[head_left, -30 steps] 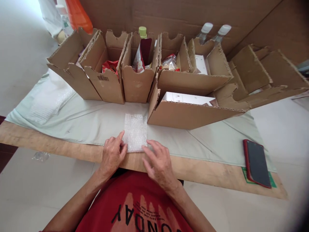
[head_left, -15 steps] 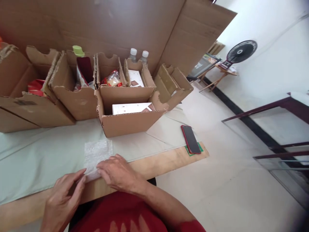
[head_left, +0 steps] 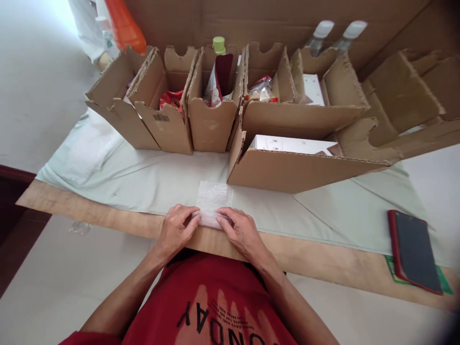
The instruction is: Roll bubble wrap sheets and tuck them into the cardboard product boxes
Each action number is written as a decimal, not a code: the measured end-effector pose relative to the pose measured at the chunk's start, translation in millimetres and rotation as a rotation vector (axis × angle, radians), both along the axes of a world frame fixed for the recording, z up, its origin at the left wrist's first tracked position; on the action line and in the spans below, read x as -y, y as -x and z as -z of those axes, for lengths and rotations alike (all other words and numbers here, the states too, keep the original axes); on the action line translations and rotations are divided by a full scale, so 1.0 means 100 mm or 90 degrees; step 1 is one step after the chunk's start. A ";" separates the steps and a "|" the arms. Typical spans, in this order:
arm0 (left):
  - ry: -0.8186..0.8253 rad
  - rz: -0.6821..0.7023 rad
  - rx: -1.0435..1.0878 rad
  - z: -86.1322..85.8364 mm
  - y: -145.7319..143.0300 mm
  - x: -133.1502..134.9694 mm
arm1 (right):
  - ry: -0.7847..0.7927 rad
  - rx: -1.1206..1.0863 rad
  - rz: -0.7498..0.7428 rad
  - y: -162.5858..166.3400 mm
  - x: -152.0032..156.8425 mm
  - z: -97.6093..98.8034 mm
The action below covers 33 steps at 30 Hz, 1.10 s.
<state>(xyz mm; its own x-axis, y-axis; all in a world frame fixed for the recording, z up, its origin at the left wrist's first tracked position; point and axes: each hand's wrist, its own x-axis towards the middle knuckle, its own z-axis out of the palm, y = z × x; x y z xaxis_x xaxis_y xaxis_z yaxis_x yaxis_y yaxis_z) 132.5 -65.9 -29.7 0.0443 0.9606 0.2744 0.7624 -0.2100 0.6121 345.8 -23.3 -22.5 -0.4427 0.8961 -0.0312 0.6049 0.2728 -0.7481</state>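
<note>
Creased cloth, bubble wrap (dimpled)

Phone on green sheet, bottles behind cardboard boxes

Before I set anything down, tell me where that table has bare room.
Right: bare cloth between the front box, the phone and the right hand. Left: more bare cloth between the left hand, the back boxes and the wrap heap. Crowded: the back, lined with boxes, and the front middle, around the bubble wrap.
</note>
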 end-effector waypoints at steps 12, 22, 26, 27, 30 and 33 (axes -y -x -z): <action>0.053 -0.049 -0.038 0.00 -0.06 -0.10 | -0.340 0.124 -0.061 0.05 0.24 0.01; -0.009 0.068 -0.039 -0.05 -0.01 -0.07 | -0.206 0.070 0.030 -0.04 0.18 -0.09; -0.019 0.040 -0.089 0.06 -0.01 -0.18 | -0.346 0.154 -0.017 0.06 0.19 -0.11; -0.019 0.035 -0.107 0.07 -0.01 -0.19 | -0.363 0.181 -0.032 0.09 0.19 -0.11; -0.016 0.020 -0.139 0.08 -0.02 -0.19 | -0.375 0.246 -0.057 0.19 0.15 -0.10; -0.016 -0.008 -0.105 0.05 -0.05 -0.17 | -0.353 0.256 -0.082 0.23 0.08 -0.06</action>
